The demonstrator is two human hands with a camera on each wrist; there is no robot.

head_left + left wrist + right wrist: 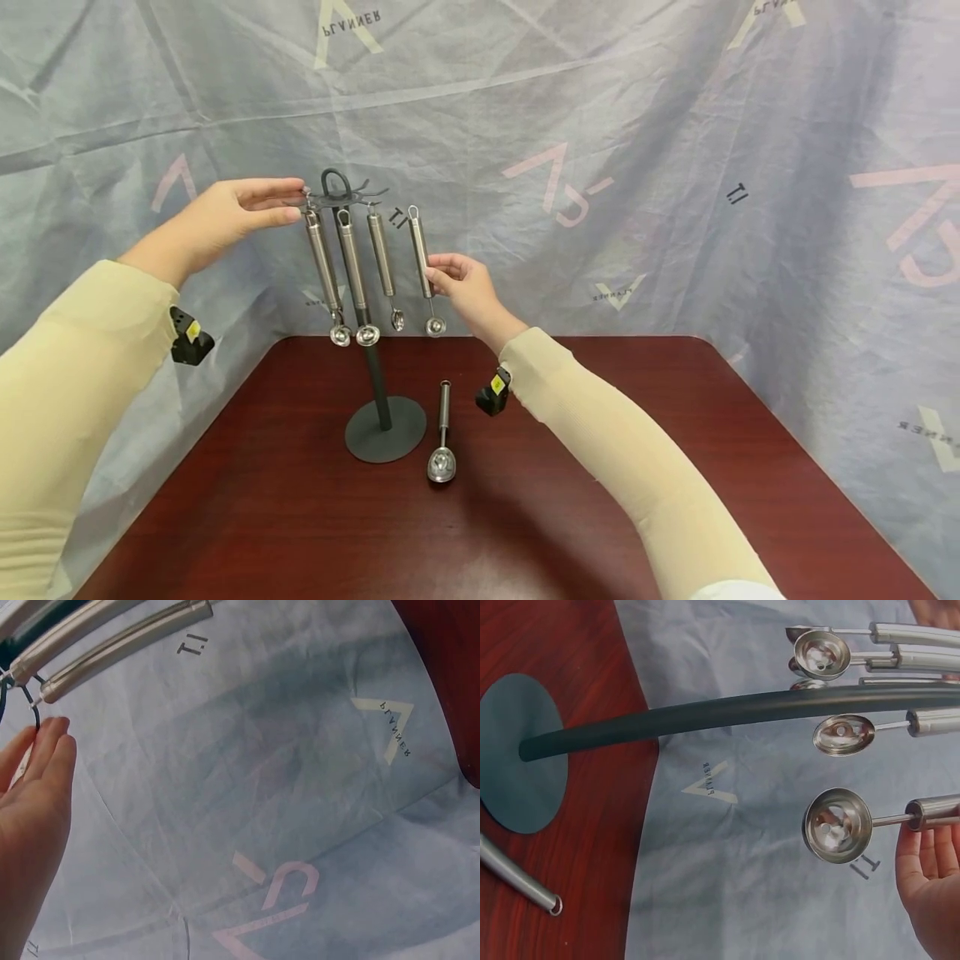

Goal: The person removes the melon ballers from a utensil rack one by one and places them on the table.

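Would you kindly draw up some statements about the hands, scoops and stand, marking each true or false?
1. The right hand has its grip on one scoop's handle. True.
2. The left hand is at the top of the stand. True.
3. Another scoop lies on the table. True.
4. The stand's base is square. False: the base is round.
5. No scoops hang from the stand. False: several do.
6. Both hands rest on the table. False: both are raised above it.

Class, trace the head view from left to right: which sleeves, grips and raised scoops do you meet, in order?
Left sleeve → left grip → hanging scoops → held scoop → right grip → right sleeve.
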